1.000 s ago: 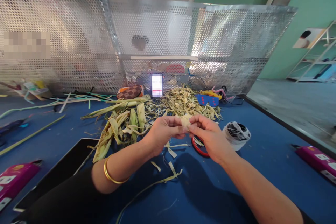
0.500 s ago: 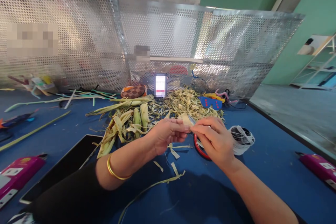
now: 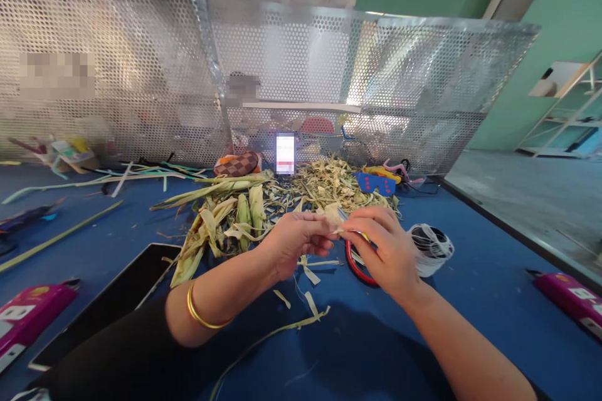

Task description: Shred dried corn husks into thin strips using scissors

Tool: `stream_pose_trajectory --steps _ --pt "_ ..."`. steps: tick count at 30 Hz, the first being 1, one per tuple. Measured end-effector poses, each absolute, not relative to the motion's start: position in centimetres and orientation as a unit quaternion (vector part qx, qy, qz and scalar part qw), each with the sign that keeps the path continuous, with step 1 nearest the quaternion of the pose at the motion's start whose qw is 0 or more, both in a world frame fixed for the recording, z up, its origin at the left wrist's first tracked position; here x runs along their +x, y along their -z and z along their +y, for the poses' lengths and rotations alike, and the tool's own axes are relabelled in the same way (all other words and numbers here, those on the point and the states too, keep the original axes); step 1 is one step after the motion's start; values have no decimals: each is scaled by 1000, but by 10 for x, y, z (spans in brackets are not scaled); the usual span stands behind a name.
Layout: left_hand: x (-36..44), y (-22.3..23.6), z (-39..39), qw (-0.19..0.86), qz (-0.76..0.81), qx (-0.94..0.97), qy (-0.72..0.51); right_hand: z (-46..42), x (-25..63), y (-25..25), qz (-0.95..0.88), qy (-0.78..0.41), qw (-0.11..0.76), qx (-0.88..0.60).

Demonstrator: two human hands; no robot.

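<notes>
Between my hands is a pale, dry piece of corn husk (image 3: pixel 333 215), small and partly covered by my fingers. My left hand (image 3: pixel 301 238) pinches it from the left, with a gold bangle on that wrist. From the right, my right hand (image 3: pixel 380 247) pinches its edge between thumb and fingers. Red-handled scissors (image 3: pixel 355 266) lie below and behind my right hand, partly hidden by it. To the right stands a spool of white string (image 3: pixel 431 249). Below my hands, a thin husk strip with a small cross-piece (image 3: pixel 310 318) rests on the blue table (image 3: pixel 367 344).
Husks (image 3: pixel 226 219) and a heap of shredded husk (image 3: pixel 333 182) lie beyond my hands. A black tray (image 3: pixel 108 301) and magenta power strips (image 3: pixel 32 319) are at the sides. A lit phone (image 3: pixel 285 153) stands before a perforated metal screen (image 3: pixel 291 50).
My hands stay nearly in place, still pinching the husk piece; my right fingers have shifted slightly along its edge. The whole view has moved slightly.
</notes>
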State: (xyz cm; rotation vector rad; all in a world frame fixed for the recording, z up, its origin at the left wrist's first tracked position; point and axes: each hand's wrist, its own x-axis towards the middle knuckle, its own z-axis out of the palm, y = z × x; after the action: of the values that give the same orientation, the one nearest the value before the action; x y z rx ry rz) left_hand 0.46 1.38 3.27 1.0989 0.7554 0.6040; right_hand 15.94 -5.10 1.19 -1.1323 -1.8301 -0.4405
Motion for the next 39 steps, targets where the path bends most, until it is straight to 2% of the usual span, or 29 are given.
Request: stream_pose_trajectory --steps 6,14,20,28,35,37,39 --pt "6 -29 11 717 337 529 -306 -50 158 -9 -744 157 440 -477" --pt "11 -21 12 628 343 583 -385 -48 151 -4 -659 -39 457 -596" --pt "11 -19 11 595 330 617 -396 -51 148 -10 -611 -84 471 -631" --pt "11 -19 10 615 312 611 -388 -49 151 -9 -600 -101 480 -632" --pt "12 -21 12 646 341 578 -364 -45 152 -8 -554 -245 565 -560" --pt "12 -21 13 665 353 553 -357 -45 152 -6 -565 -230 563 -557" --pt "11 -22 15 688 358 526 -348 -46 153 -4 -610 -159 537 -561"
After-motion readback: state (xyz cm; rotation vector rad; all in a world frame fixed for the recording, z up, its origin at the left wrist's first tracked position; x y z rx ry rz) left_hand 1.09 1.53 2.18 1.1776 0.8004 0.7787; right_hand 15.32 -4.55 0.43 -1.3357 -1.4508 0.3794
